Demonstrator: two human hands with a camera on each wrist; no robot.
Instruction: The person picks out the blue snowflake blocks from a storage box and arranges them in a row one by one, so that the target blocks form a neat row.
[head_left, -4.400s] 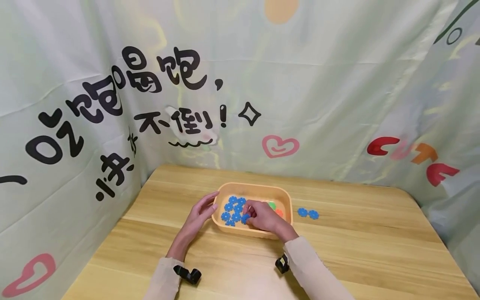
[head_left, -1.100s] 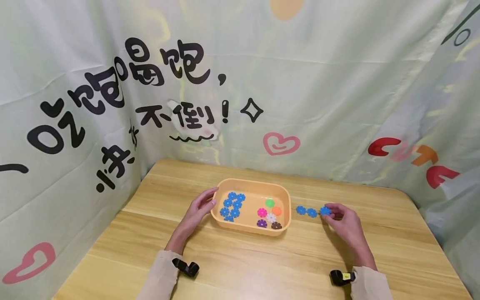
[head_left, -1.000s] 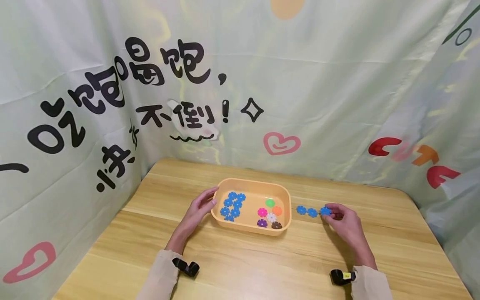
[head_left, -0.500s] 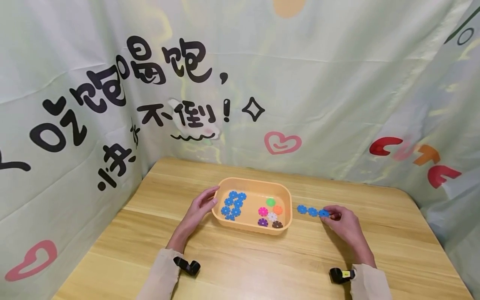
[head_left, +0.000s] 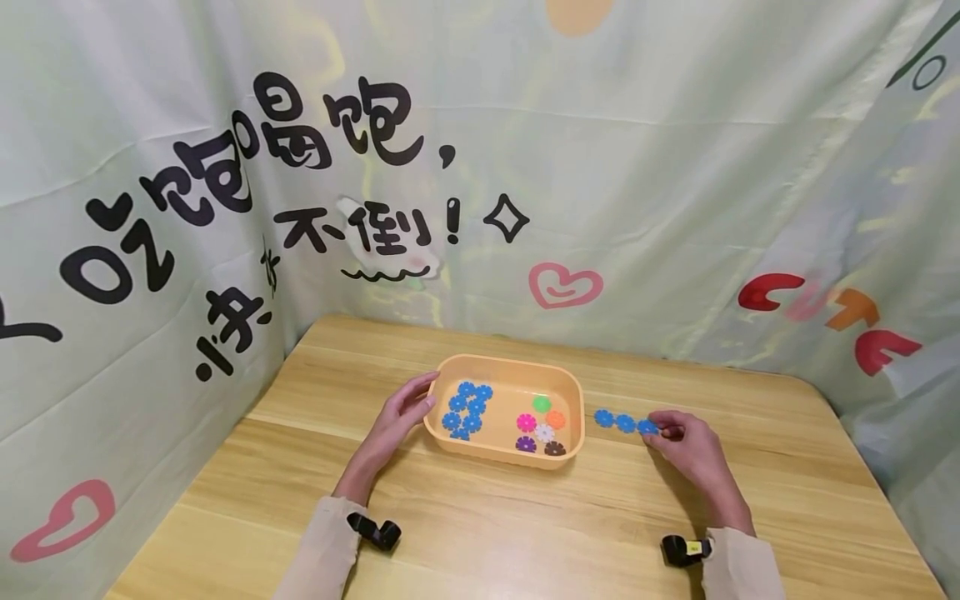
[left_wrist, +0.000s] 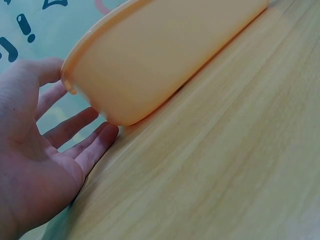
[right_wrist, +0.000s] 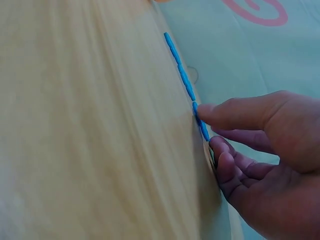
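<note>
On the table right of the orange tray (head_left: 487, 452), several flower-shaped plastic discs show, with three blue ones in a row. My right hand (head_left: 688, 443) holds the rightmost blue disc (head_left: 646, 427) at its edge, thumb on one side and fingertips on the other. Flat and end to end with it lie the middle blue disc (head_left: 626, 423) and the left blue disc (head_left: 603, 418). In the right wrist view the row (right_wrist: 181, 70) appears edge-on. My left hand (head_left: 397, 421) touches the tray's left end with loosely extended fingers; in the left wrist view its thumb meets the rim (left_wrist: 70, 82).
Inside the tray, several blue discs (head_left: 472, 407) gather on the left. On the right are single pink (head_left: 527, 423), green (head_left: 542, 403), orange (head_left: 555, 419), white (head_left: 544, 433), purple (head_left: 526, 445) and brown (head_left: 554, 448) discs. A printed curtain (head_left: 645, 183) stands behind the wooden table (head_left: 495, 525).
My right hand has gone from inside the tray to the row and set a third blue disc flat at its right end. The left hand stays at the tray.
</note>
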